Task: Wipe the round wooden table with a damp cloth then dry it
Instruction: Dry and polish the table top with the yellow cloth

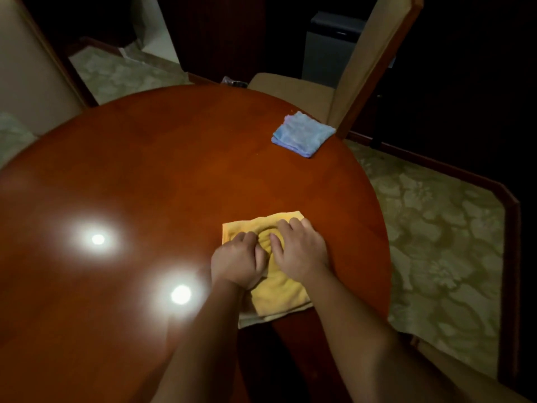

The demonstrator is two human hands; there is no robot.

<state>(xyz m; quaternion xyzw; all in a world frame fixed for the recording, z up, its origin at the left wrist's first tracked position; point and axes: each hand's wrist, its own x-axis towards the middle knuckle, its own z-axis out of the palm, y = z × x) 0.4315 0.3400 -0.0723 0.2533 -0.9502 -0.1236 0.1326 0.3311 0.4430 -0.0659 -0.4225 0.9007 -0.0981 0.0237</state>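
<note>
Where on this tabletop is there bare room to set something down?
Bare wood spans the round table left of the yellow cloth and between it and the blue cloth. Crowded: the near right edge, where both hands work the yellow cloth.

Left hand (pixel 236 261) fingers curled; right hand (pixel 300 251) flat, fingers spread.
</note>
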